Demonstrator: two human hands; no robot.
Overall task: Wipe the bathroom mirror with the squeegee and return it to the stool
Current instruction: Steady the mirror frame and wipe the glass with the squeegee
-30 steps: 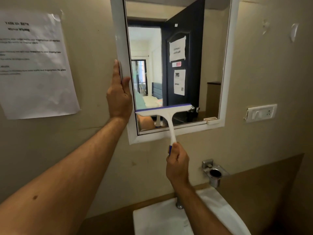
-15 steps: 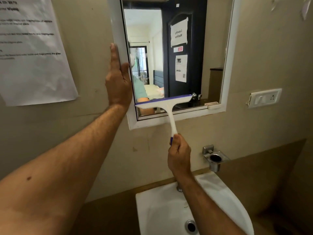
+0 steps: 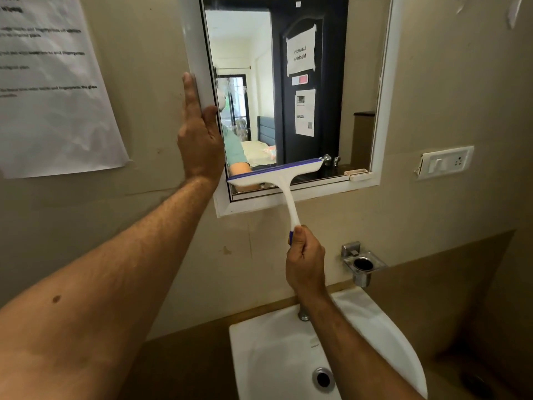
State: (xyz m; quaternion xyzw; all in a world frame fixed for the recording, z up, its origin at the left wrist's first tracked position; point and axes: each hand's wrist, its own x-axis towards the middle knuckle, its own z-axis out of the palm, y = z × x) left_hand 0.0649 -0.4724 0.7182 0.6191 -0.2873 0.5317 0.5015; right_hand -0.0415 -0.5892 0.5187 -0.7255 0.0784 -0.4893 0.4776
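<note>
Midway through wiping: squeegee (image 3: 275,174) low on the left half of the mirror (image 3: 302,82) near its bottom frame, handle gripped by right hand (image 3: 305,262), left hand (image 3: 199,140) flat, bracing the left frame; right half apparently unwiped, stool unseen.

Readable text: one sign only, and you see it mirrored.

In the mirror (image 3: 360,82) you get a white sheet (image 3: 300,54) taped to the reflected dark door (image 3: 326,111); it reads "Laundry Machine", reversed. Below it a small red-and-white label (image 3: 300,80) and a printed notice (image 3: 305,112), both too small for you to read. The paper sheet (image 3: 54,90) on the wall to your left has several printed lines, blurred; only "glass" at one line's end comes close to legible. The switch plate (image 3: 445,162) shows no marking you can read.
</note>
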